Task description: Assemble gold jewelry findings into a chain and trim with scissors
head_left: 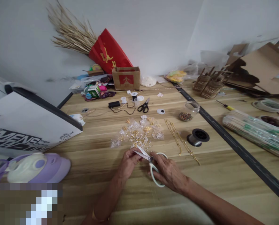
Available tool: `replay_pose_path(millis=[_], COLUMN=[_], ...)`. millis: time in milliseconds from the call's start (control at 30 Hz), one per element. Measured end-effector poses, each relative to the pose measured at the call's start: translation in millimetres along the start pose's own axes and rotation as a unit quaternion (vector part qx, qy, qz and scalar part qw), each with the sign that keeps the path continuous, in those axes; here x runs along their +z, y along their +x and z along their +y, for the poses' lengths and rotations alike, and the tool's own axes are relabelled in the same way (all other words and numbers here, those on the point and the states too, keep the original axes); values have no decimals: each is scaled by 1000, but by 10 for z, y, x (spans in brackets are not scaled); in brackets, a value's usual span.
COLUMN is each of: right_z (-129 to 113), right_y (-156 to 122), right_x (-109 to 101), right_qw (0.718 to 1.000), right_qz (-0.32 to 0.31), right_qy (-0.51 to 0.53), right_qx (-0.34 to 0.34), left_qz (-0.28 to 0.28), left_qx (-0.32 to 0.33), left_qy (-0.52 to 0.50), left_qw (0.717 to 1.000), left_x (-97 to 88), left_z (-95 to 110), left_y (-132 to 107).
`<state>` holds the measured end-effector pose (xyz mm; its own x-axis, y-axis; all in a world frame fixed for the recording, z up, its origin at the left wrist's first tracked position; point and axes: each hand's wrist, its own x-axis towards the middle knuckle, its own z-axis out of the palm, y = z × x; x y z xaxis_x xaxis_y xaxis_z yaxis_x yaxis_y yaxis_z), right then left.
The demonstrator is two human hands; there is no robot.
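My right hand (169,172) grips a pair of scissors (155,175) with pale handles, its blades pointing away to the left and parted. Close to the blade tips, my left hand (129,162) has its fingertips pinched together. Whatever sits between those fingers is too small to make out. Just beyond both hands lies a spread of small clear bags and gold and clear beads (139,134). To the right, gold chains (178,137) are stretched out on the wooden table (130,200), beside a spool of fine wire (198,137).
Black scissors (143,106), a black adapter (114,104) and a jar of mixed beads (185,116) lie farther back. A white box (31,125) and a purple iron-like appliance (41,168) stand left. Wrapped sticks (256,131) lie right, past a dark strip (224,137).
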<state>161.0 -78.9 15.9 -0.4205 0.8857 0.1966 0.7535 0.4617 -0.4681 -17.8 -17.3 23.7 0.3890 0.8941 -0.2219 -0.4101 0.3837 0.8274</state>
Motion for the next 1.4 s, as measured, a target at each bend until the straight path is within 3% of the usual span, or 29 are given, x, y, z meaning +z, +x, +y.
replay_pose_path(millis=[200,433,1400], right_z=[39,77,16], right_y=[1,5,10], right_x=[-8,44,12], right_qw=[1000,989,997], right_qz=[4,7,3], right_qy=[29,144,75], right_qx=[1,15,-1], left_qz=[8,-10,-21], left_qx=[13,-1,-18], left_qy=[55,110,39], left_qw=[998,994,999], left_x=[-2,0,53], left_z=[63,57,36], left_y=[-17,-24,-25])
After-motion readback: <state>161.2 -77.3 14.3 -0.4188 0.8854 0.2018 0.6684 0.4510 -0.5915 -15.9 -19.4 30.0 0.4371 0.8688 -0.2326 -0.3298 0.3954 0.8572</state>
